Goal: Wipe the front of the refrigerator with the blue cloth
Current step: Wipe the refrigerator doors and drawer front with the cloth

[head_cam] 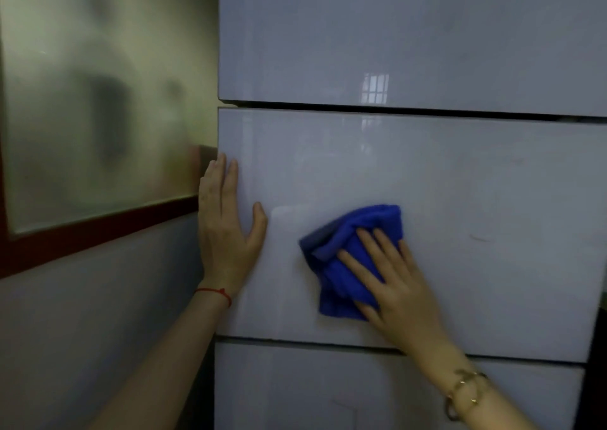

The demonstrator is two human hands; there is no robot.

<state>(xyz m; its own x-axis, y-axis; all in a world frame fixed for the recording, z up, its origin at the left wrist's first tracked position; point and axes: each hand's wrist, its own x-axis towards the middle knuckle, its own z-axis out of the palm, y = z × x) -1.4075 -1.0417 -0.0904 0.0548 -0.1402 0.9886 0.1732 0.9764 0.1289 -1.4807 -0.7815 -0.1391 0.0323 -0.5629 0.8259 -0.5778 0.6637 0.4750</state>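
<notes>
The refrigerator [460,183] fills the right of the view, a glossy pale grey front split by two dark horizontal gaps into three panels. A crumpled blue cloth [341,259] lies flat against the middle panel. My right hand [394,285] presses on the cloth with fingers spread over it, a gold bracelet on the wrist. My left hand [226,229] rests flat and open on the middle panel's left edge, holding nothing, with a red string on its wrist.
Left of the refrigerator is a frosted glass pane [98,101] in a dark red frame [98,232], with a grey wall [82,331] below it. A dark gap [594,364] runs along the refrigerator's lower right side.
</notes>
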